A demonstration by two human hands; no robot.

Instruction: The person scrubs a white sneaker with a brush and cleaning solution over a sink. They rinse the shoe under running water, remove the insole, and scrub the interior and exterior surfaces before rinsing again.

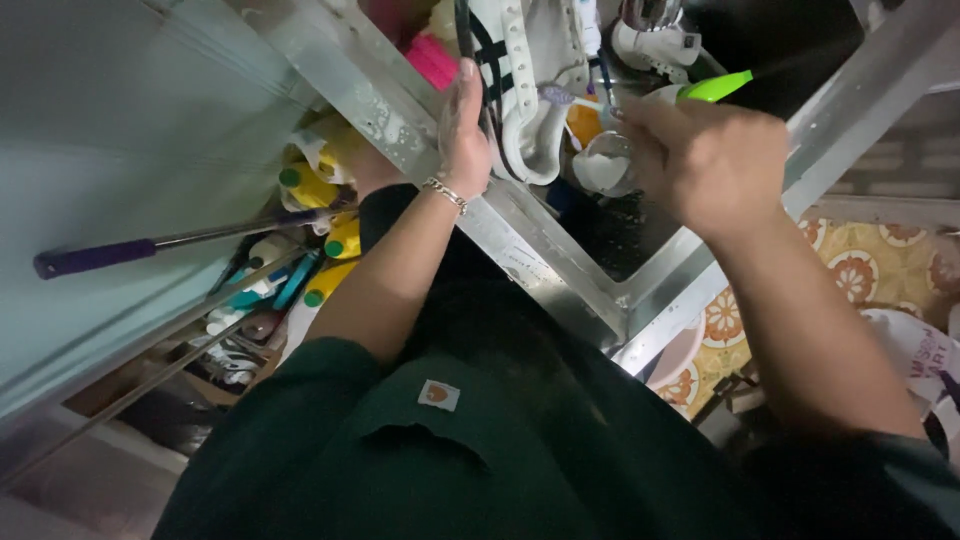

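**Shoe scrub at a steel sink, brush in the right hand**

- White sneaker [530, 70] stands in the steel sink [560, 250], sole side up against the near-left wall, lace eyelets showing. A second white shoe [655, 45] lies farther back, under the tap.
- Right hand [705, 160]: closed around a brush with a green handle [715, 87]; the bristle end points left, close to the sneaker. Just below the fingers sits a small white cup [605, 165]; whether the hand also holds it, cannot tell.
- Left hand [465, 135]: fingers loosely curled at the sneaker's edge, over the sink rim, bracelet at the wrist. Firm grasp or mere steadying, cannot tell.
- Outward: yellow bottles with green caps [315, 190] left of the sink, a purple-handled rod [95, 257], patterned floor tiles [870, 265] to the right.
- Risk, as judged: rim looks wet; a loose left hold could let the sneaker slide down into the basin under brush pressure. The cup sits close enough to be knocked over.
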